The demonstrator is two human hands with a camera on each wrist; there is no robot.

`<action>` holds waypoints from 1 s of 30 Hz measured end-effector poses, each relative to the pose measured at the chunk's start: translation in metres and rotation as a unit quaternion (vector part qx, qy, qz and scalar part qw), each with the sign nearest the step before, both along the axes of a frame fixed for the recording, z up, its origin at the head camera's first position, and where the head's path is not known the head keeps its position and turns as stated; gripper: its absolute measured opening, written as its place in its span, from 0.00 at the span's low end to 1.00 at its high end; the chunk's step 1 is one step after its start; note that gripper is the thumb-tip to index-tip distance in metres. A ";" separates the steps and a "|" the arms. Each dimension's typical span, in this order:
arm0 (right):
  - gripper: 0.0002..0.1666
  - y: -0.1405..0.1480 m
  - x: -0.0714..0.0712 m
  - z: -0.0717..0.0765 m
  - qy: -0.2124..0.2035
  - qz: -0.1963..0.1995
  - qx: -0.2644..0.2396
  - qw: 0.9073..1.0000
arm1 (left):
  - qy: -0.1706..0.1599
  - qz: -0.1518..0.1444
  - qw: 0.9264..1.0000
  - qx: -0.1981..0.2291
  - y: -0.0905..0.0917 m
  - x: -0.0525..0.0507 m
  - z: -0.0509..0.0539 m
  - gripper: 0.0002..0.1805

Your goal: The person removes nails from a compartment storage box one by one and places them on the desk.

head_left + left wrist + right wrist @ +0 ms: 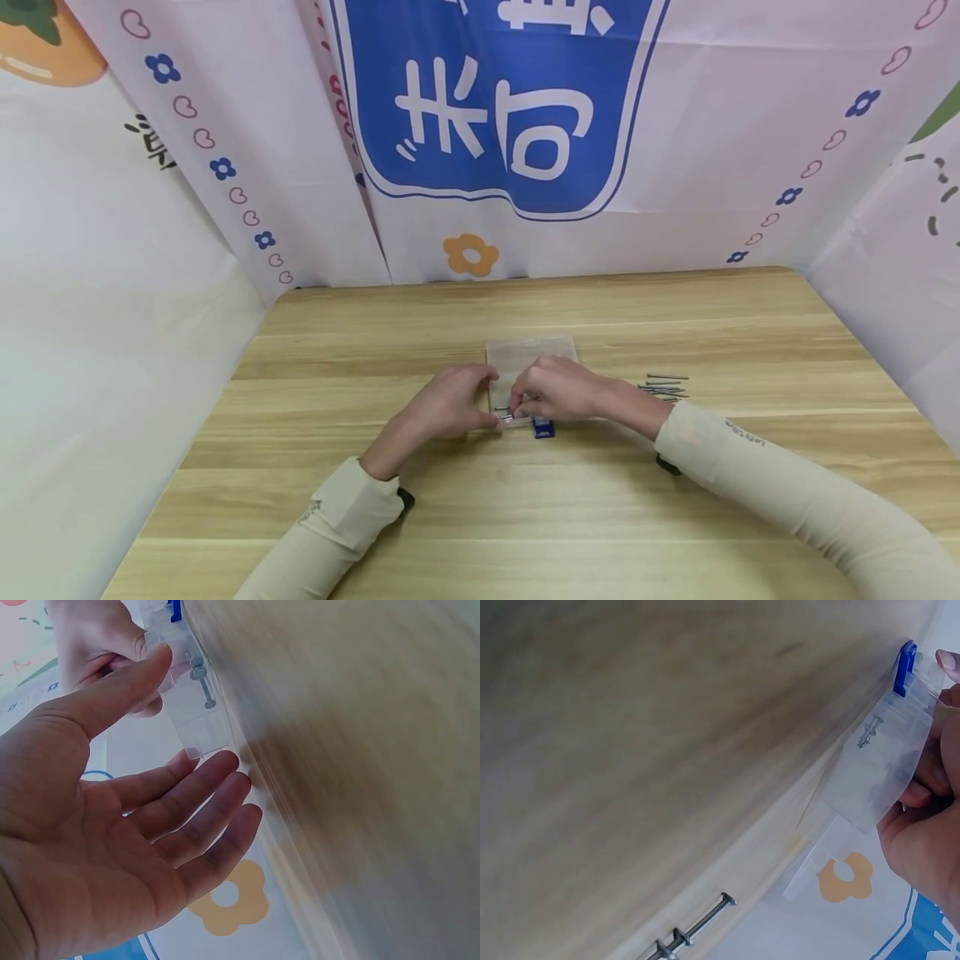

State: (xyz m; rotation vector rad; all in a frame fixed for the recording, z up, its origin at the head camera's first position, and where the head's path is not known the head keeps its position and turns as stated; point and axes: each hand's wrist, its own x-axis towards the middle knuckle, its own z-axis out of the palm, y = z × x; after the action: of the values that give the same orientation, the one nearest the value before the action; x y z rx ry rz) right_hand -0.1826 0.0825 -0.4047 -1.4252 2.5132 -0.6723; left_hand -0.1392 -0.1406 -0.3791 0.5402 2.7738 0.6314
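Note:
A clear plastic box (530, 351) with a blue latch (543, 428) lies open on the table. Beside its left edge, my left hand (447, 402) has its thumb at the near corner and its fingers loosely spread, as the left wrist view shows. My right hand (558, 388) reaches over the box with curled fingers; a thin nail (502, 408) seems pinched at its fingertips, partly hidden. Inside the box, nails (201, 679) show through the clear wall, also in the right wrist view, where nails (870, 732) sit near the blue latch.
Loose nails (663, 387) lie in a small pile on the wooden table (360, 325), right of the box near my right forearm. A printed cloth (675, 167) hangs behind the table, and white cloth lines both sides.

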 end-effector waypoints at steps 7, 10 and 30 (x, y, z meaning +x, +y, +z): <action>0.03 -0.001 0.001 0.003 0.032 -0.001 0.013 0.999 | 0.000 0.000 1.000 -0.002 0.000 -0.001 0.000 0.36; 0.03 -0.003 0.001 0.005 0.036 -0.004 0.022 0.999 | 0.002 0.000 1.000 -0.002 -0.001 -0.001 0.000 0.36; 0.03 -0.002 -0.001 0.011 0.010 0.031 0.062 0.998 | -0.007 0.004 1.000 0.006 0.000 0.001 0.002 0.37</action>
State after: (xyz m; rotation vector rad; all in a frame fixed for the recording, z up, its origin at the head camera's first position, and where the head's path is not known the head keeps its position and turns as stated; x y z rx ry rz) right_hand -0.1837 0.0802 -0.3932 -1.4655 2.4681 -0.4839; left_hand -0.1382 -0.1407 -0.3771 0.5240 2.7625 0.6507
